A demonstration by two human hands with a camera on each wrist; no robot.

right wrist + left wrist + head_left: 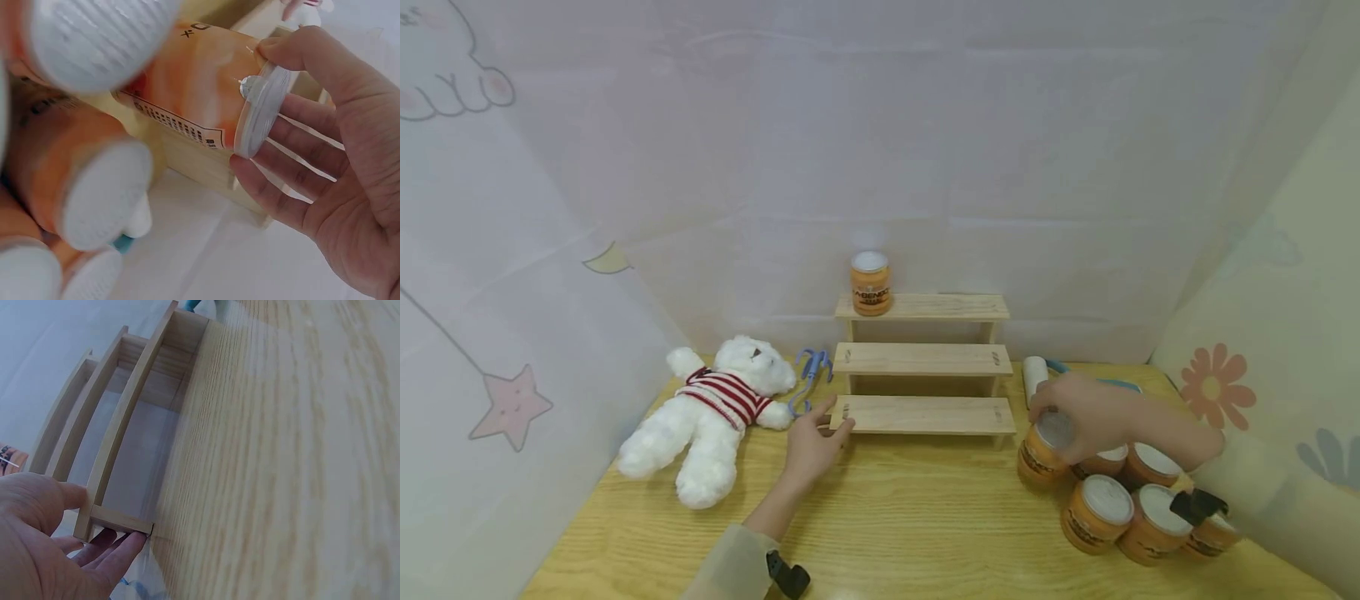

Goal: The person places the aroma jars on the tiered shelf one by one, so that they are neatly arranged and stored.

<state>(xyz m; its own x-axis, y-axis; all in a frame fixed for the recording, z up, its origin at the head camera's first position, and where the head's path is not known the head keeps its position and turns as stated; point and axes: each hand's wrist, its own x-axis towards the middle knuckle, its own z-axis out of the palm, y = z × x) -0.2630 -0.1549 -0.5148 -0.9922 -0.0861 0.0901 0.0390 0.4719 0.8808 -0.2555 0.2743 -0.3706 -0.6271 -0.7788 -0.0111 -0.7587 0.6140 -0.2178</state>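
Clasping wooden rack (922, 359) at its eight o'clock with left grip (811, 442), seemingly for steadiness; pinching orange can (1037, 463) by rim at four with right grip (1088, 414), likely avoiding neighbouring cans (1096, 521).

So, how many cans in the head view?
7: one can on the top shelf, one in the right hand, two beside it, three in front; more may be hidden.

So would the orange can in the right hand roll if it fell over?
Probably: the can held by the right hand has round sides, so lying down it could roll. Standing up, it may stay steady, like the matching can on the top shelf. Its lid looks smooth, so it might feel slippery.
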